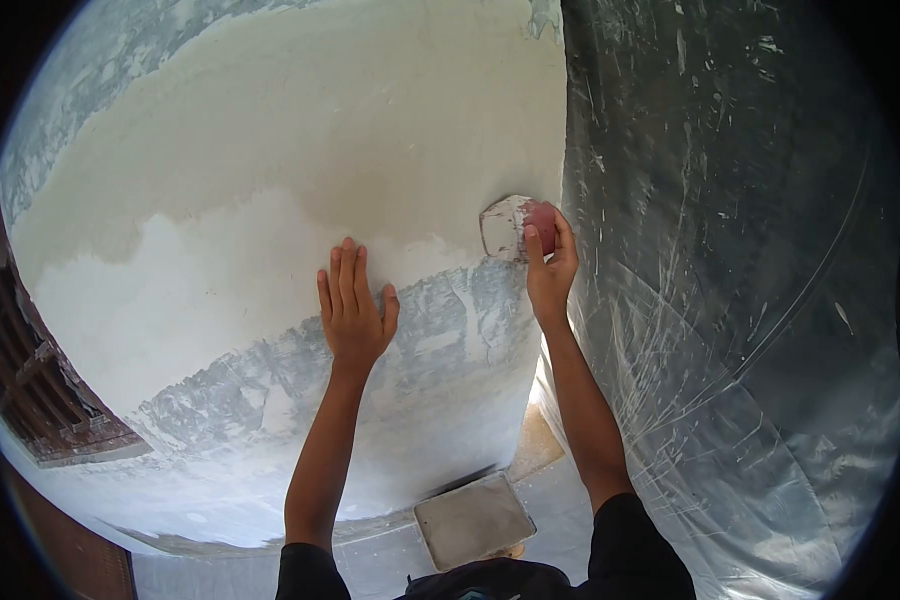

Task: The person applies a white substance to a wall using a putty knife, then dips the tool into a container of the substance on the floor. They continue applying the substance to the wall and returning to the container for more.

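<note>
"Wall (300, 120) ahead: what lies at its left?"

"A slatted wooden frame (45, 375). From there the wall curves across most of the view, a pale coat over much of it, rougher grey patches above and below."

"And the left hand (355, 315)?"

"Spread out, holding nothing, palm toward the wall by the coat's lower border. Perhaps it steadies the body; how hard it presses, I can't tell."

"What about the tray (426, 537)?"

"Low down near the wall's foot, between the arms, probably set there for easy reach."

"Then the scraper (515, 228)?"

"Near the wall's right edge, its smeared blade facing flat to the surface. The right hand (552, 275) pinches the red part between thumb and fingers, likely leaving the blade's far edge free."

"Farthest right?"

"Dark plastic sheet (750, 300), pale streaks on it, presumably hung as a guard against splashes."
</note>
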Demonstrator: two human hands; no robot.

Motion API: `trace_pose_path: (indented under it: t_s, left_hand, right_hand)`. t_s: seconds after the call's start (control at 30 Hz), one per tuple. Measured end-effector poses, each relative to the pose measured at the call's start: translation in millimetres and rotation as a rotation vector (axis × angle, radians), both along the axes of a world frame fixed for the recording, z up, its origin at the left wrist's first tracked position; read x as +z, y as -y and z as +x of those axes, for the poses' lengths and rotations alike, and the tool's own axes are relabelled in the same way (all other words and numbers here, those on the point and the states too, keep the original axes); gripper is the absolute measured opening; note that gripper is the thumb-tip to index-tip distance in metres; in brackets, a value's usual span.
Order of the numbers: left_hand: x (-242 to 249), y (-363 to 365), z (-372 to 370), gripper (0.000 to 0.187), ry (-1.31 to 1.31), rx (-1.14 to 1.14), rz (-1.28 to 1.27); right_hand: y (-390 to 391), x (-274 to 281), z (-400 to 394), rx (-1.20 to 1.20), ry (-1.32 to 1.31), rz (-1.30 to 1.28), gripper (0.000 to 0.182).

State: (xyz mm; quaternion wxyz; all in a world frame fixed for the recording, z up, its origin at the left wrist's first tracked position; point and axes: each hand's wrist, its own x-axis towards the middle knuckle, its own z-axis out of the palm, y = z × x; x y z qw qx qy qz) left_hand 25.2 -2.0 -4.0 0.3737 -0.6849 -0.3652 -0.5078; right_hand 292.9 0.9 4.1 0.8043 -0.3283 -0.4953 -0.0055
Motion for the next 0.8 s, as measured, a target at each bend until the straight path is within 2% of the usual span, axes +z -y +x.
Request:
trace_pose_path:
  t_s: [0.13, 0.3, 0.43, 0.53, 0.63, 0.77, 0.8]
  left_hand:
    - [0, 0, 1, 0.057, -0.007, 0.017, 0.005]
    - [1, 1, 2, 0.056, 0.010, 0.067, 0.030]
    - [1, 1, 4, 0.055, 0.009, 0.075, 0.038]
    - [0, 1, 3, 0.056, 0.007, 0.078, 0.038]
    - [1, 0, 3, 0.056, 0.012, 0.056, 0.047]
    - [0, 0, 2, 0.056, 0.009, 0.051, 0.043]
    - [0, -1, 2, 0.056, 0.009, 0.053, 0.043]
  right_hand:
    - [-5, 4, 9, 0.001, -0.021, -0.008, 0.045]
    - [-8, 7, 41, -0.041, -0.240, 0.164, 0.046]
    - [8, 8, 47, 0.070, -0.356, 0.196, 0.044]
    - [8, 1, 31, 0.183, -0.270, 0.180, 0.043]
    - [3, -9, 14, 0.042, 0.015, 0.045, 0.045]
    - [-8, -6, 18, -0.034, -0.017, 0.009, 0.046]
    - [-14, -6, 30, 0.003, -0.126, 0.084, 0.047]
